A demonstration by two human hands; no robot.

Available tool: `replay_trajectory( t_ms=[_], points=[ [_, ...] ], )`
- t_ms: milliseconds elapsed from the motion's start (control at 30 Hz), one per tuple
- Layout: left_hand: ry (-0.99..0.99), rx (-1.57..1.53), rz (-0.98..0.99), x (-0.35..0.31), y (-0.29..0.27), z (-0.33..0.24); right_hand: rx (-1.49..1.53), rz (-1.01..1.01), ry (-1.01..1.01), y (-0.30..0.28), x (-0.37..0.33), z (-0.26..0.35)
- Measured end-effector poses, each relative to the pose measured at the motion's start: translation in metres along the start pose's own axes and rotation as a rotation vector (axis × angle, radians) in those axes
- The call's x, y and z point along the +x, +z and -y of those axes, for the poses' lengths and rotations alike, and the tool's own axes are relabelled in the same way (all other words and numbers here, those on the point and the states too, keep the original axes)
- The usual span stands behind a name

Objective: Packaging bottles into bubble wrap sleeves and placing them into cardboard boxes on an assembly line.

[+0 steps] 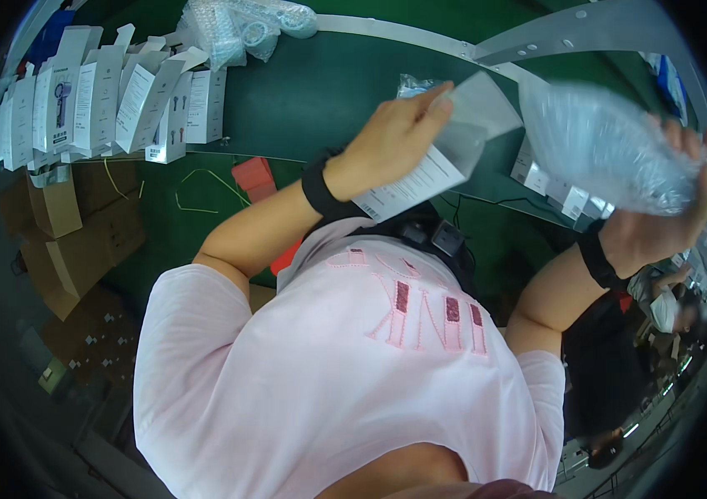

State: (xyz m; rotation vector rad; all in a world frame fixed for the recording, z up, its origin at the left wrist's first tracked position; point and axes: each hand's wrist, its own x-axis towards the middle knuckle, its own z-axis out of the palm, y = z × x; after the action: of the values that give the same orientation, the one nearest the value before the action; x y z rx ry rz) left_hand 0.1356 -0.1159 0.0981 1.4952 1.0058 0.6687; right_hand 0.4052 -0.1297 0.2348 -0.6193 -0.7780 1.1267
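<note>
My left hand is closed around a white carton with printed text on one side. The carton's end stands open, with a pale flap sticking up beyond my fingers. On the right, my right hand grips a bubble-wrapped package from its outer end. Motion smears this package, and what lies inside it cannot be made out. It is held above the table's right side, apart from the carton.
Several white cartons with raised flaps crowd the green table at far left. Bubble-wrapped items lie behind them. More small boxes sit under the raised package. A grey metal frame crosses the far right. Brown cardboard boxes stand below.
</note>
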Motion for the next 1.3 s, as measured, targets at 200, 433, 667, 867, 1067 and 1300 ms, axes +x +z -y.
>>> replay_trajectory(
  t_ms=[200,433,667,867,1067,1300],
  points=[
    [0.164,0.055,-0.040,-0.031,0.006,-0.024,0.142,0.265,-0.006,0.042,-0.003,-0.067],
    [0.147,-0.250,-0.227,-0.045,0.008,-0.041,-0.241,0.165,0.327,0.058,-0.002,-0.049],
    [0.017,-0.170,-0.187,-0.055,-0.019,-0.031,-1.378,0.876,0.163,0.101,-0.045,-0.075],
    [-0.094,-0.041,-0.340,-0.076,-0.058,0.015,-0.846,0.619,0.585,0.059,-0.034,-0.136],
    [-0.284,-0.427,-0.655,-0.078,-0.117,0.030,-1.668,0.597,0.303,-0.071,-0.048,-0.288],
    [-0.241,-0.524,-0.498,-0.055,-0.117,0.013,-1.394,0.241,0.497,-0.038,-0.007,-0.256]
  ],
)
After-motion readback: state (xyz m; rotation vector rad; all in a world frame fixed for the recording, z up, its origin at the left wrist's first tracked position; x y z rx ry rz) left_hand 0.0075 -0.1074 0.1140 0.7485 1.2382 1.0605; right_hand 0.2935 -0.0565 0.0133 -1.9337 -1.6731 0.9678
